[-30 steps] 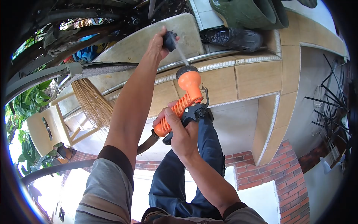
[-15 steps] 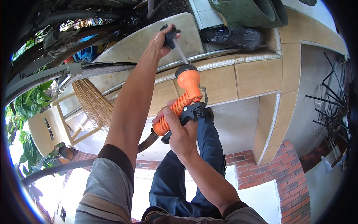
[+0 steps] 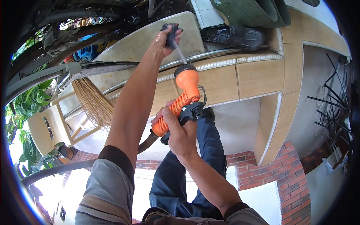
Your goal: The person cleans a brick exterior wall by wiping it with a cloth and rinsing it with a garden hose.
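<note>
1. Above the tiled ledge [image 3: 258, 75], in the upper middle of the view, the left hand [image 3: 162, 42] holds a small dark object [image 3: 171, 37]; its fingers curl around it. Blur hides what the object is.
2. Closer to the body, the right hand [image 3: 182, 135] grasps an orange spray gun [image 3: 187, 81], fingers wrapped around the ribbed handle, thumb lying along its side.
3. The gun's long axis slants from the hose [image 3: 147, 144] at lower left up to the head, which points away from the body and slightly left, toward the dark object.
4. A thin stream of water [image 3: 180, 53] bridges the gap; gun and object stay apart.
5. Right of the dark object lies a black shoe [image 3: 237, 37], touched by neither hand.
</note>
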{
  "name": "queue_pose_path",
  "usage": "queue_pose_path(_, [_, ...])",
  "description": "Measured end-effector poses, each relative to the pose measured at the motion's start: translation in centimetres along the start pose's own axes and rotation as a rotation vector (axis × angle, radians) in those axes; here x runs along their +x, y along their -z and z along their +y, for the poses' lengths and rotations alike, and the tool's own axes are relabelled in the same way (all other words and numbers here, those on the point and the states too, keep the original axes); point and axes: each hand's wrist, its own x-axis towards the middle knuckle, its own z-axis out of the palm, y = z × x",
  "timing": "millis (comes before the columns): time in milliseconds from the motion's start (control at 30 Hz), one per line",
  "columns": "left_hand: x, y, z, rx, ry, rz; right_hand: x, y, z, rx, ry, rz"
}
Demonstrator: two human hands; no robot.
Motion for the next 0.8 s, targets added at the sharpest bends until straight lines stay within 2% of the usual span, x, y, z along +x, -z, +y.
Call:
queue_pose_path(33, [-1.2, -3.8, -0.5, 0.14, -0.125, 0.329, -0.1, 0.0, -0.1, -0.001, -0.007, 0.005])
queue_pose_path(133, [0.1, -2.9, -0.3, 0.144, -0.114, 0.395, 0.1, 0.2, -0.3, -0.027, -0.013, 0.009])
queue_pose_path(200, [2.0, 4.6, 1.9, -0.014, 0.157, -0.013, 0.2, 0.3, -0.4, -0.075, -0.007, 0.0])
queue_pose_path(267, [1.3, 3.1, 1.9, 0.023, 0.189, -0.013, 0.2, 0.2, -0.5, -0.063, -0.022, 0.016])
queue_pose_path(333, [0.5, -1.4, -0.5, 0.254, -0.019, 0.395, 0.2, 0.3, -0.5, -0.046, -0.018, 0.034])
queue_pose_path(400, [0.6, -2.0, -1.3, 0.301, -0.007, 0.346, 0.2, 0.7, -0.2, -0.026, 0.004, 0.052])
queue_pose_path(467, [0.2, -2.8, -1.7, 0.342, -0.004, 0.314, 0.1, 0.7, -1.0, 0.046, 0.028, 0.158])
queue_pose_path(567, [0.4, -2.8, -2.1, 0.383, 0.048, 0.431, 0.4, 1.6, -1.5, 0.095, 0.033, 0.266])
queue_pose_path(667, [0.4, -3.9, -2.3, 0.858, 0.149, 0.52, 0.7, 2.0, -2.1, 0.095, 0.052, 0.365])
queue_pose_path(767, [1.4, -4.2, -2.5, 0.981, 0.2, 0.507, 1.0, 2.2, -2.6, 0.103, 0.112, 0.434])
queue_pose_path(800, [1.6, -4.3, -2.7, 0.937, 0.198, 0.493, 1.1, 2.4, -2.7, 0.095, 0.093, 0.408])
